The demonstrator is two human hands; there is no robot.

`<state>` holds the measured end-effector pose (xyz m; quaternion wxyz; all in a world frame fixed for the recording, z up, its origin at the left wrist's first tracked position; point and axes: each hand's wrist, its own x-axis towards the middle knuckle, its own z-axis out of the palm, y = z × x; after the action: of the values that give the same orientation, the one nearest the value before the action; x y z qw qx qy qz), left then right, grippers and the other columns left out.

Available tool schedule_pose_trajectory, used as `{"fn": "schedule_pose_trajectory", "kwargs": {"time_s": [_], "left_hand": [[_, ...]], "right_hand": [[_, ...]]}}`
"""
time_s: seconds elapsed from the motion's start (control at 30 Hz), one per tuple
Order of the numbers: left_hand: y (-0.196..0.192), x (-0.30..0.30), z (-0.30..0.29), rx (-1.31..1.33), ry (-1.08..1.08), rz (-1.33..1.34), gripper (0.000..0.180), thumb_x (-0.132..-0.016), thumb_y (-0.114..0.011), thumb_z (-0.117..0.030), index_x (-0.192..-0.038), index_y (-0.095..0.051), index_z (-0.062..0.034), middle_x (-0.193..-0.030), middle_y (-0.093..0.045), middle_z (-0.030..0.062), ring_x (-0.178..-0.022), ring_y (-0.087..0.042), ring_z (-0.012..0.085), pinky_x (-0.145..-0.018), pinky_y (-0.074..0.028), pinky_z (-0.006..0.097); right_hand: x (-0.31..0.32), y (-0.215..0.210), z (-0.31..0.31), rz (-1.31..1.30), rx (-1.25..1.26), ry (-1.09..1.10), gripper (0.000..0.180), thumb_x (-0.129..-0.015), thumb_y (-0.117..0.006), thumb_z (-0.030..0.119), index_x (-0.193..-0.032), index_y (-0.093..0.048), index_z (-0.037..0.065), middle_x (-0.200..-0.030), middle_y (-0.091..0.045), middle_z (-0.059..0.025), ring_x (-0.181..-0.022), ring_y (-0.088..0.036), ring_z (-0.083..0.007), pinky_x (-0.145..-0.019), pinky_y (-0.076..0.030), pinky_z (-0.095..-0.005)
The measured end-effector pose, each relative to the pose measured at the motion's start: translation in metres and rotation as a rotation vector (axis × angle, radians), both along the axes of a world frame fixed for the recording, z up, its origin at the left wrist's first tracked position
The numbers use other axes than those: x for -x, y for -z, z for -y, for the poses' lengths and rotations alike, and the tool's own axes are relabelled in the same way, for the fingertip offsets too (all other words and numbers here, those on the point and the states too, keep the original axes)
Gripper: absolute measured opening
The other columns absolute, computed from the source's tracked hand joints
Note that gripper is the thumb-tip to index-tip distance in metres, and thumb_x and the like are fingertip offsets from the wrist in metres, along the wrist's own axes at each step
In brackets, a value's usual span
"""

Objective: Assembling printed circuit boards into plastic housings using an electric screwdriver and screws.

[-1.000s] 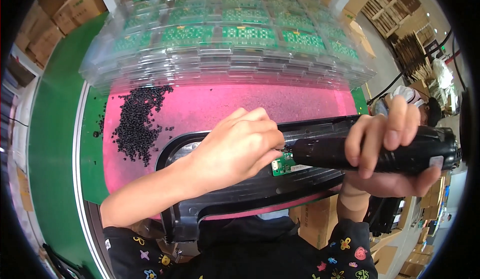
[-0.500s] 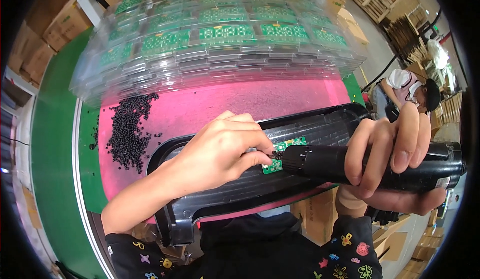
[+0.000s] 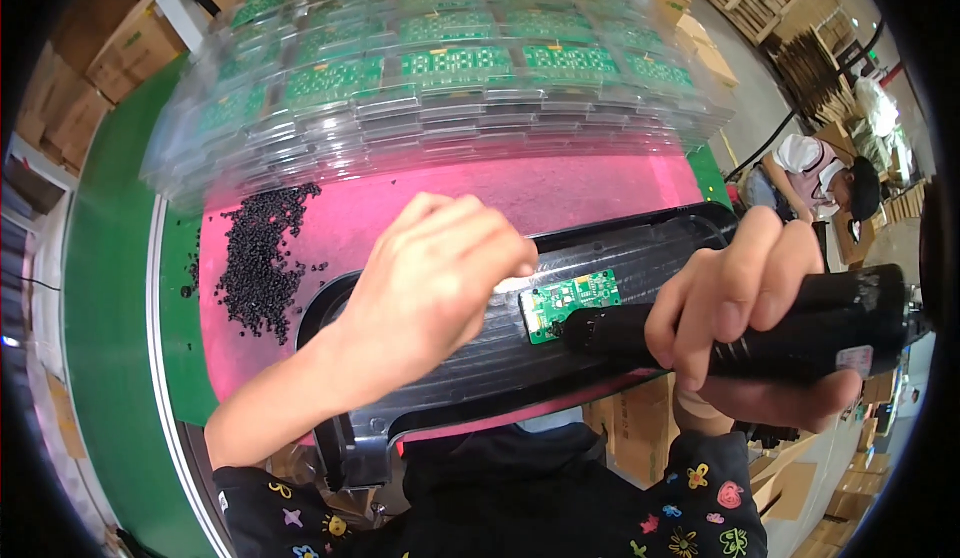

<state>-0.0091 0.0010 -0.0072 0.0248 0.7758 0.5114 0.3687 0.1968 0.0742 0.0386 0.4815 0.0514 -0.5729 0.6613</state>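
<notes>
My right hand (image 3: 740, 308) is wrapped round a black electric screwdriver (image 3: 840, 328), which lies nearly level and points left. Its nose reaches the lower edge of a small green circuit board (image 3: 590, 288); a few tiny dark bits show at the tip. The board rests in a long black plastic tray (image 3: 480, 368), a white connector along its left end. Just left of the board, above the tray, my left hand (image 3: 430, 278) is closed with curled fingers, blurred by motion. Whatever its fingertips may hold is hidden.
A pile of small black pieces (image 3: 255, 263) lies left of the tray on the pink mat (image 3: 430, 188). Stacked clear plastic trays (image 3: 450, 113) with green boards stand behind. The green table surface (image 3: 110, 248) runs along the left. Another person (image 3: 810, 173) sits at far right.
My left hand has drawn back left from the screwdriver tip and the board, uncovering the board's left end. The screwdriver in my right hand has shifted slightly left and its nose sits lower.
</notes>
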Motion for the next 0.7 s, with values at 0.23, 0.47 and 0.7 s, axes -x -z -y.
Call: {"fn": "schedule_pose_trajectory", "kwargs": {"time_s": [0.23,0.47,0.7], "left_hand": [[0.007,-0.010,0.000,0.067,-0.062,0.055,0.009,-0.084,-0.067,-0.007,-0.082,-0.059,-0.0033,-0.073,-0.056,0.0079,-0.070,-0.055,0.0276,-0.065,-0.039,0.037],[0.005,-0.011,0.001,0.097,-0.077,0.078,0.013,-0.084,-0.066,-0.011,-0.086,-0.055,-0.0032,-0.079,-0.054,0.0097,-0.075,-0.053,0.0291,-0.066,-0.040,0.039],[0.008,-0.007,0.002,0.069,-0.077,0.035,0.010,-0.083,-0.066,-0.010,-0.086,-0.058,-0.0037,-0.080,-0.056,0.0094,-0.077,-0.054,0.0297,-0.067,-0.041,0.039]], "right_hand": [[0.004,0.013,0.005,0.168,0.070,-0.027,0.059,-0.081,-0.072,0.054,-0.091,-0.044,0.002,-0.090,-0.048,-0.0113,-0.046,-0.051,-0.0158,-0.041,-0.044,-0.0289],[0.013,0.016,-0.007,0.175,-0.071,-0.283,0.058,-0.079,-0.077,0.049,-0.089,-0.050,-0.001,-0.085,-0.054,-0.0127,-0.054,-0.055,-0.0163,-0.049,-0.048,-0.0287],[0.027,0.015,-0.004,0.250,-0.022,-0.367,0.055,-0.069,-0.088,0.037,-0.093,-0.058,-0.002,-0.080,-0.060,-0.0105,-0.064,-0.054,-0.0146,-0.063,-0.045,-0.0281]]}}
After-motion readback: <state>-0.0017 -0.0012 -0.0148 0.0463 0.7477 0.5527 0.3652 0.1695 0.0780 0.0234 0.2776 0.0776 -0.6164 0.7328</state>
